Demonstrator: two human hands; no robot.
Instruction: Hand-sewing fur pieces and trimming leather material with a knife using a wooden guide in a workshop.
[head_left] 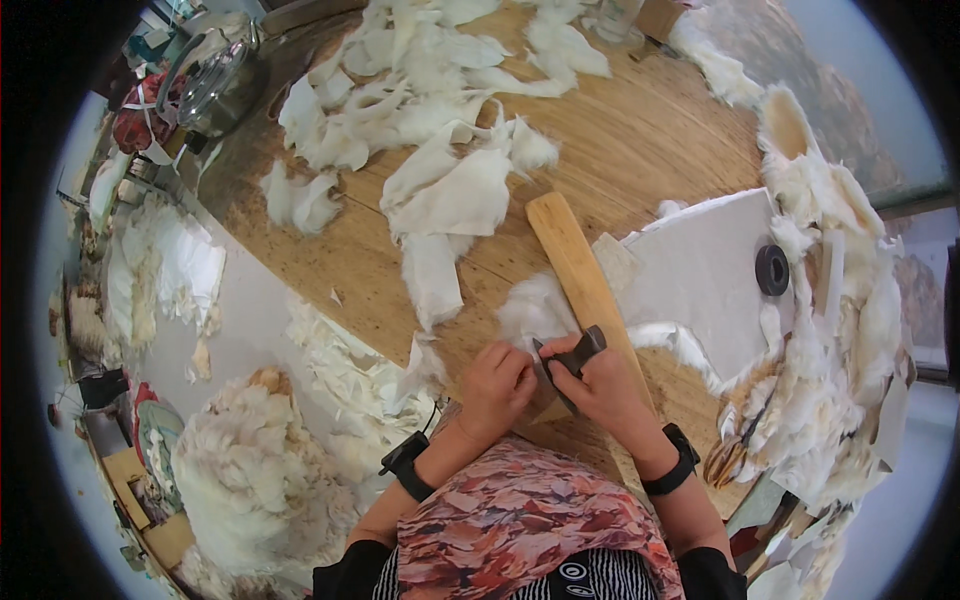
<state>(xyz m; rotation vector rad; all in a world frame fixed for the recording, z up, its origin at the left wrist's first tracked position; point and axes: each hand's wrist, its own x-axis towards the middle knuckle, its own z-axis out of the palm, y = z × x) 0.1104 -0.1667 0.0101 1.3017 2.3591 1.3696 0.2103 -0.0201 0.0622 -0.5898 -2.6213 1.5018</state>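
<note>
My right hand [585, 385] grips a dark-handled cutting tool [588, 344], its blade lying by a pale fur piece [530, 305] on the wooden table [650, 130]. Just left of it, my left hand [496, 380] has its fingers curled onto that fur piece, pinching it. A long wooden board [560, 235] runs diagonally beside my right hand. Beyond my hands lie cut white fur pieces [445, 190], some showing smooth skin sides.
A white sheet [700, 275] with a black ring [771, 270] lies right, beside heaped pelts [830, 380]. A metal pot [215, 85] stands back left. Fluffy fur [240, 470] and scraps [340, 370] lie lower left, over a pale surface.
</note>
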